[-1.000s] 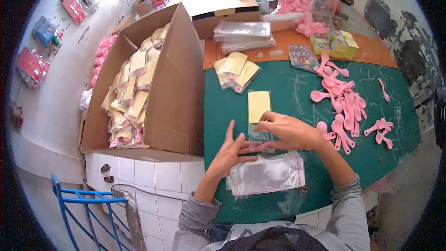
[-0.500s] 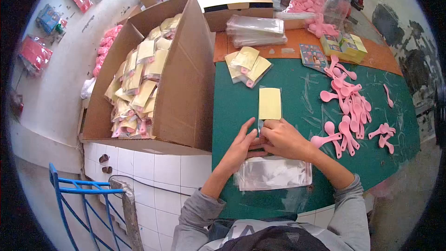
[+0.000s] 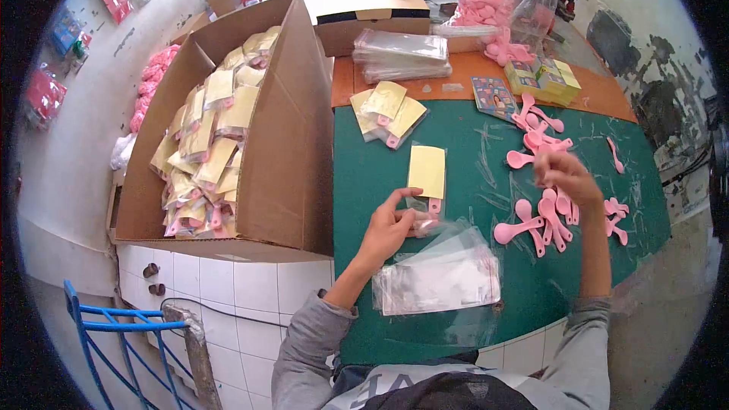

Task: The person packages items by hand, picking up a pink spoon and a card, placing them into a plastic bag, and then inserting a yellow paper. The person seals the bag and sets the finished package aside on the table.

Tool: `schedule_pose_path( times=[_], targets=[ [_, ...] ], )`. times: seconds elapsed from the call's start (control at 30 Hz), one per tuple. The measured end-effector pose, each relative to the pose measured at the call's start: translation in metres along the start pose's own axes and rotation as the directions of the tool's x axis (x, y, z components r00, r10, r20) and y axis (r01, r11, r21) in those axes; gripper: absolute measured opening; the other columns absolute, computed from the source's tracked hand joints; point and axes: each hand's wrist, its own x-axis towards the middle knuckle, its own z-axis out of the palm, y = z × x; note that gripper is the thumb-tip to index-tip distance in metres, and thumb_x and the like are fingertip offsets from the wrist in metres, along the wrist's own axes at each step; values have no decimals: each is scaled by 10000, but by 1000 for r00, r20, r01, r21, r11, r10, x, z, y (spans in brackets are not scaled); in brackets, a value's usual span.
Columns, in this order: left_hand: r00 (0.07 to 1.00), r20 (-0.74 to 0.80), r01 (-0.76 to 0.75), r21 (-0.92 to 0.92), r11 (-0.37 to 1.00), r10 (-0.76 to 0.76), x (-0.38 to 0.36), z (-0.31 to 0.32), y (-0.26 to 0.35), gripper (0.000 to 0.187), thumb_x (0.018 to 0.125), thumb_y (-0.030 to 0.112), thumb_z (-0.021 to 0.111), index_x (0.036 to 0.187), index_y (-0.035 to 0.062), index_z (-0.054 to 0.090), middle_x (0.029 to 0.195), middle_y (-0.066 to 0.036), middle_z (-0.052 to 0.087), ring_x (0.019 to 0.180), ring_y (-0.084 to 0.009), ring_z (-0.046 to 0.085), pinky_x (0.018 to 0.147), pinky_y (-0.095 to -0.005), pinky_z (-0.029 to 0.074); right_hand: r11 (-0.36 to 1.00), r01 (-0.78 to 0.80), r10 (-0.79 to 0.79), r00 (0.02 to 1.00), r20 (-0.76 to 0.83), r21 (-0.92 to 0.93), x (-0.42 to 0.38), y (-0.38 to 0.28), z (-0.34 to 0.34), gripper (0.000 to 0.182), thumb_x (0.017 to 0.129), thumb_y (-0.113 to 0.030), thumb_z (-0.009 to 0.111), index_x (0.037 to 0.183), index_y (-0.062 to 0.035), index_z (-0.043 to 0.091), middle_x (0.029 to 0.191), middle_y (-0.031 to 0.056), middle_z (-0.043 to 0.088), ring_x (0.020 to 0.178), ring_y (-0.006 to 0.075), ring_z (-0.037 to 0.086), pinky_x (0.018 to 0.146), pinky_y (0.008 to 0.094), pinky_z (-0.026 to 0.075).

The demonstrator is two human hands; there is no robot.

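Observation:
My left hand (image 3: 391, 229) rests on the green table with its fingers spread at the lower end of a clear bag. In that bag are a yellow card (image 3: 427, 171) and a pink spoon, whose handle (image 3: 434, 206) shows below the card. Above the pile of pink spoons (image 3: 558, 209) is my right hand (image 3: 566, 175), its fingers curled; whether it holds anything is too small to make out. Clear empty bags (image 3: 440, 281) lie fanned out close to my body, below my left hand.
A cardboard box (image 3: 285, 144) full of packed bags stands at the left. Packed bags (image 3: 387, 112) lie near the table's back edge, by stacked clear sleeves (image 3: 401, 53). Card stacks (image 3: 543, 82) and a bag of pink spoons (image 3: 486, 7) are behind the pile.
My right hand has left the bag and moved right to the spoon pile. The spoon handle below the card is now visible. The top empty bags have shifted askew. The view has turned slightly.

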Motion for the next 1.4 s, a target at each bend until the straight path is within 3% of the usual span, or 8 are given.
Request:
schedule_pose_path(
  times=[0.1,0.23,0.83,0.93,1.07,1.13,1.3,1.4],
  targets=[
    [998,58,33,-39,999,-31,1,1,6,377,921,15,376,1295,47,353,1004,-188,607,956,-237,620,834,-329,524,801,-248,111,956,-271,-545,-3,-9,-3,98,768,-28,611,810,-17,523,781,13,502,753,111,517,675,257,435],
    [992,121,47,-64,997,-39,4,0,-2,362,933,38,395,1294,42,354,1030,-184,600,938,-226,620,855,-332,521,711,248,-215,968,132,-658,17,-14,85,146,735,-87,642,838,-27,558,831,96,572,851,248,558,749,345,452],
    [997,71,27,191,981,-41,6,-7,-14,392,925,23,402,1316,48,373,905,-126,619,843,-153,619,757,-279,543,440,597,-370,801,470,-671,45,12,164,175,710,-116,649,809,-46,523,834,98,507,826,263,524,768,371,423],
    [999,28,30,116,993,-33,3,-3,-6,364,923,18,381,1286,34,403,945,-136,623,907,-180,623,797,-285,531,732,547,-251,771,586,-406,44,-13,132,155,744,-114,648,830,-45,539,824,83,509,818,225,525,752,338,423],
    [992,116,44,-28,999,-41,2,-2,-5,315,924,23,368,1223,-2,461,1044,-148,607,1001,-217,605,854,-294,508,948,122,-32,955,296,-293,19,3,7,188,757,-76,650,916,-37,558,847,36,533,738,176,528,698,284,443],
    [989,137,60,-42,997,-54,1,-4,-4,297,928,30,362,1195,-23,481,1091,-151,590,1026,-223,596,869,-299,503,763,-194,-71,923,-378,-616,-8,24,-47,236,748,-61,640,968,-23,562,900,55,558,794,206,558,763,304,463],
    [986,145,100,-127,987,-82,0,-4,10,284,940,70,373,1166,-53,492,1150,-161,558,1038,-217,587,887,-310,498,438,-357,-330,790,-517,-825,-30,28,-33,417,738,-68,630,1136,-35,511,1113,141,524,1029,286,525,891,372,422],
    [980,188,122,-266,956,-73,1,-4,14,284,952,82,374,1172,-28,516,1148,-121,570,1042,-203,584,872,-272,484,758,206,-325,942,-85,-619,16,4,79,612,597,-125,795,1105,-45,464,1084,134,433,941,275,512,829,364,441]
  ],
)
